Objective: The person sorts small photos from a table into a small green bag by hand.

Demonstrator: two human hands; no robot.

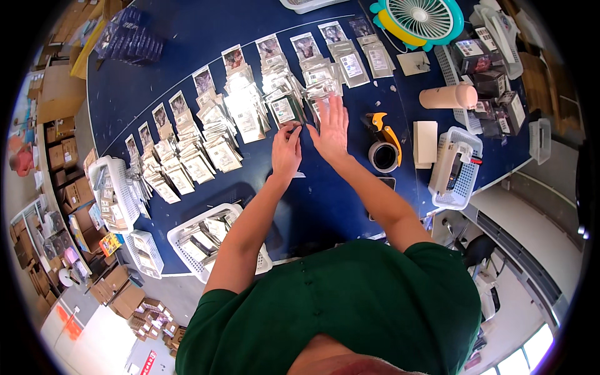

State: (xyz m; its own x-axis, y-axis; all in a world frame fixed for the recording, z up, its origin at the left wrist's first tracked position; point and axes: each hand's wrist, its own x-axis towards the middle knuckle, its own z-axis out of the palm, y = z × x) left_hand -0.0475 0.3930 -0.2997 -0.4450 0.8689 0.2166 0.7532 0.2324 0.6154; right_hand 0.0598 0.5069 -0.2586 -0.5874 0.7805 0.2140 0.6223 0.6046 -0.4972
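Both our forearms reach forward over the dark blue table [206,37]. Our left hand [286,152] curls its fingertips, pinching the edge of a clear packet [286,111] in the fanned stacks just ahead. Our right hand [331,128] lies flat, fingers spread and gripping nothing, pressing on a neighbouring packet pile [325,94], near the tape dispenser [382,147].

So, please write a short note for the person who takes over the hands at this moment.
Left hand: fingertips pinch the edge of a clear sleeved card pack on the blue table.
Right hand: open, flat, pressing on the neighbouring stack of packs.
Done: rows of packs lie fanned across the table behind picture cards.
Left: more packs wait in the white basket near the left elbow. Tape dispenser sits beside the right hand.
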